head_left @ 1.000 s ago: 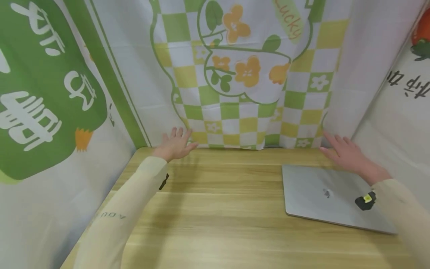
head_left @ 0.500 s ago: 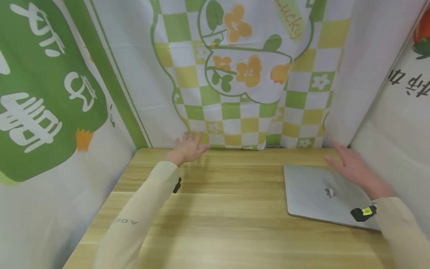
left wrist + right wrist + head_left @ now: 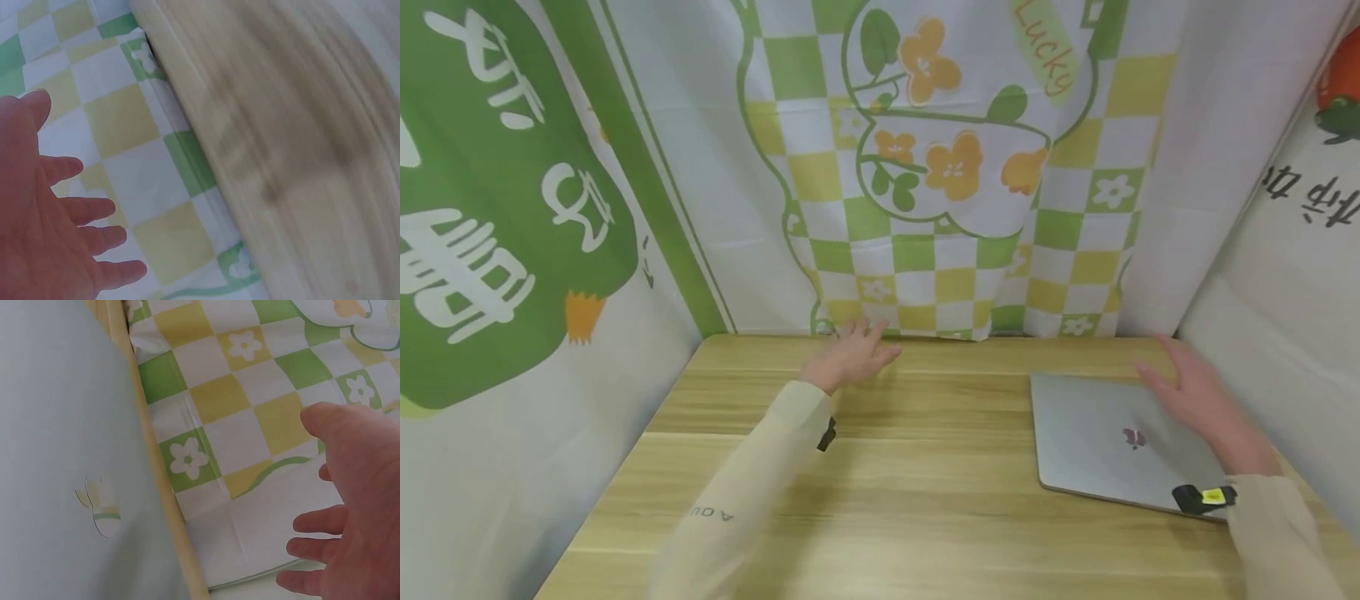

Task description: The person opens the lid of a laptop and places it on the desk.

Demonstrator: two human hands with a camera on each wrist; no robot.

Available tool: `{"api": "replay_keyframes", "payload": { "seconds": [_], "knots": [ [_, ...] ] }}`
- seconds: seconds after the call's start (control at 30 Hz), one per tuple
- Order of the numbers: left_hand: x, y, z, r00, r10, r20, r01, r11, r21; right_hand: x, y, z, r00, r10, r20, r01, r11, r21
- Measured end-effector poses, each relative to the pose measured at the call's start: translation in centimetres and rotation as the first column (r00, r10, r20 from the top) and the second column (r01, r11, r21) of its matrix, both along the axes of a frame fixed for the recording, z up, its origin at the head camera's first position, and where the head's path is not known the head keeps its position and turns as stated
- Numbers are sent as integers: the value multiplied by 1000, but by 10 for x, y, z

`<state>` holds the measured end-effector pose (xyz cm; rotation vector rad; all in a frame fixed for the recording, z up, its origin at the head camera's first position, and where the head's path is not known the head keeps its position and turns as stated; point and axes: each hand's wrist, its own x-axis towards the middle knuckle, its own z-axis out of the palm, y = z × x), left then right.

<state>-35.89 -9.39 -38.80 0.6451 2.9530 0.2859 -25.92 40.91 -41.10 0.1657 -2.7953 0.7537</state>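
A closed silver laptop (image 3: 1097, 433) lies on the wooden table (image 3: 925, 475), toward its right side. Above the laptop's far right part hovers my right hand (image 3: 1206, 404), fingers extended and holding nothing. My left hand (image 3: 850, 358) is over the far part of the table, near the checkered curtain (image 3: 917, 275), with its fingers spread and nothing in it. In the left wrist view, the left palm (image 3: 37, 237) shows with the fingers apart. The right wrist view has the right hand (image 3: 359, 506) with its thumb raised, beside the laptop lid (image 3: 56, 425).
Hanging cloths enclose the table at the back, on the left (image 3: 482, 250) and on the right (image 3: 1292, 308). The back curtain's lower edge meets the table's far edge. A small black device (image 3: 1202, 498) sits at the right wrist.
My left hand has moved right and somewhat nearer along the table's far side. My right hand has shifted slightly right and nearer over the laptop. The laptop stays in place.
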Motion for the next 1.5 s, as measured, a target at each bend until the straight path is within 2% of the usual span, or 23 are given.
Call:
{"api": "replay_keyframes", "payload": {
  "seconds": [0.17, 0.3, 0.47, 0.57, 0.7, 0.8, 0.9, 1.0, 1.13, 1.23, 1.4, 1.5],
  "knots": [
    [2, 18, -6, 999, -35, 8, 35, 997, 65, 8, 10, -4, 999, -35, -23, 34, 999, -40],
    [6, 37, -8, 996, -66, 54, 57, 987, 150, 14, 19, -6, 999, -50, -20, 49, 998, -25],
    [11, 58, -15, 987, -99, 125, 67, 968, 243, 24, 29, -14, 992, -89, 88, 90, 996, -2],
    [12, 70, -22, 985, -116, 129, 79, 962, 260, 32, 35, -23, 976, -139, 168, 136, 990, 30],
    [15, 90, -30, 980, -149, 132, 109, 956, 271, 39, 41, -34, 965, -183, 188, 173, 982, 71],
    [19, 104, -34, 972, -187, 142, 135, 940, 315, 40, 45, -38, 959, -210, 189, 197, 977, 84],
    [24, 114, -36, 970, -190, 154, 127, 928, 349, 40, 48, -38, 951, -227, 208, 211, 973, 98],
    [29, 121, -37, 972, -174, 158, 107, 927, 360, 38, 51, -38, 947, -232, 222, 210, 970, 118],
    [32, 131, -41, 974, -189, 123, 135, 926, 352, 37, 55, -38, 938, -247, 245, 217, 966, 142],
    [35, 139, -44, 973, -205, 110, 155, 923, 352, 39, 60, -39, 920, -270, 284, 234, 960, 153],
    [39, 152, -51, 965, -212, 152, 140, 913, 382, 42, 65, -37, 901, -289, 323, 248, 955, 163],
    [43, 159, -55, 964, -194, 182, 114, 920, 376, 44, 67, -34, 885, -312, 346, 266, 948, 173]
  ]
}}
